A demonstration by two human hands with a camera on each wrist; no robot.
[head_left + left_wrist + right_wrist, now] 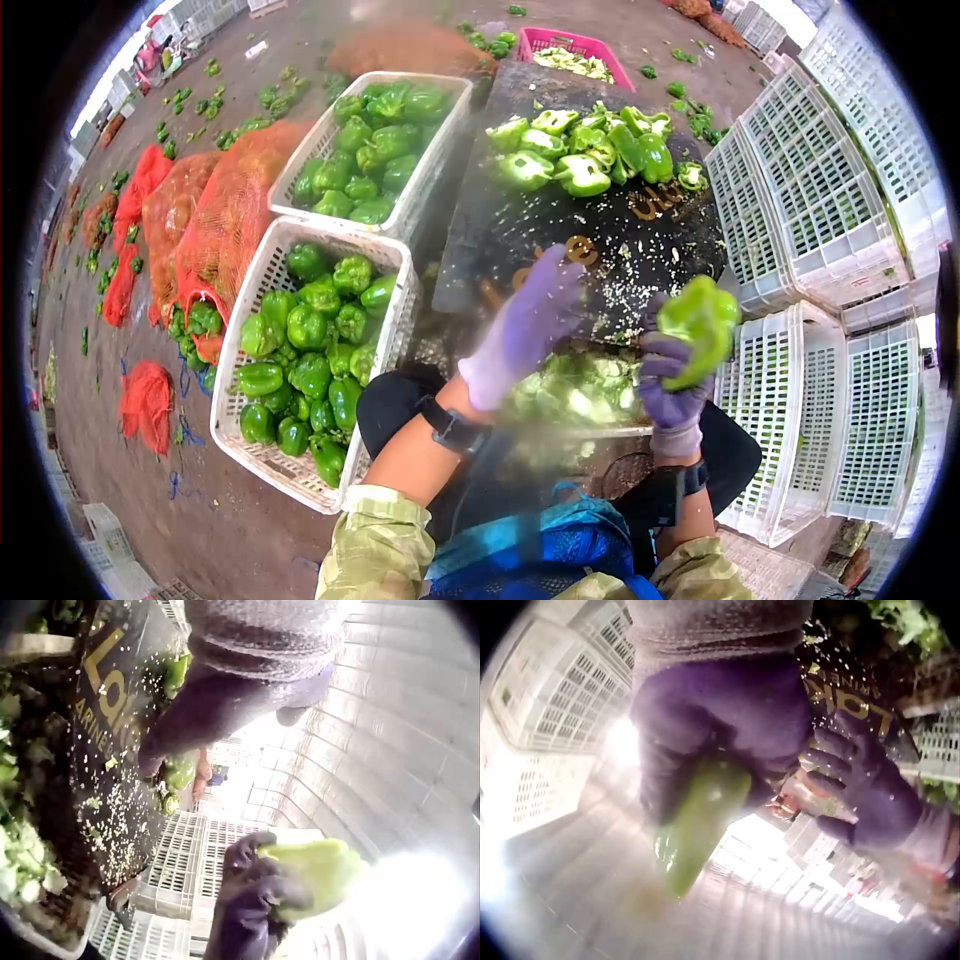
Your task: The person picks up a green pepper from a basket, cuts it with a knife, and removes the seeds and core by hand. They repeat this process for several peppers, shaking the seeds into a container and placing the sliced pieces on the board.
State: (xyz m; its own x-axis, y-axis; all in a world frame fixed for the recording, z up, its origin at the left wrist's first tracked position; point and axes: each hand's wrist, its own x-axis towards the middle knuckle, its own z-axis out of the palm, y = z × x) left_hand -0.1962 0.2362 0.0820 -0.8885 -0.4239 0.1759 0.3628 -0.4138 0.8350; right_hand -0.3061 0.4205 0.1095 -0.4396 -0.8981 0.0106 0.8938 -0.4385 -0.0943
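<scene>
My right hand (672, 388), in a purple-grey glove, grips a green bell pepper (703, 325) at the right edge of the black board. In the right wrist view the fingers curl round the pepper (705, 814), whose shiny end sticks out. Gloved too, my left hand (528, 325) is over the near part of the black board (465, 245), blurred in the head view. Its fingers are spread and hold nothing in the right wrist view. White seeds (640, 255) are scattered over the board. Cut pepper pieces (580, 150) are heaped at its far end.
To the left stand two white crates of whole peppers, a near crate (228, 400) and a far crate (460, 95). Stacked white crates (800, 200) rise on the right. Pale scraps (575, 390) lie below the board's near edge. A pink crate (622, 72) stands beyond the board.
</scene>
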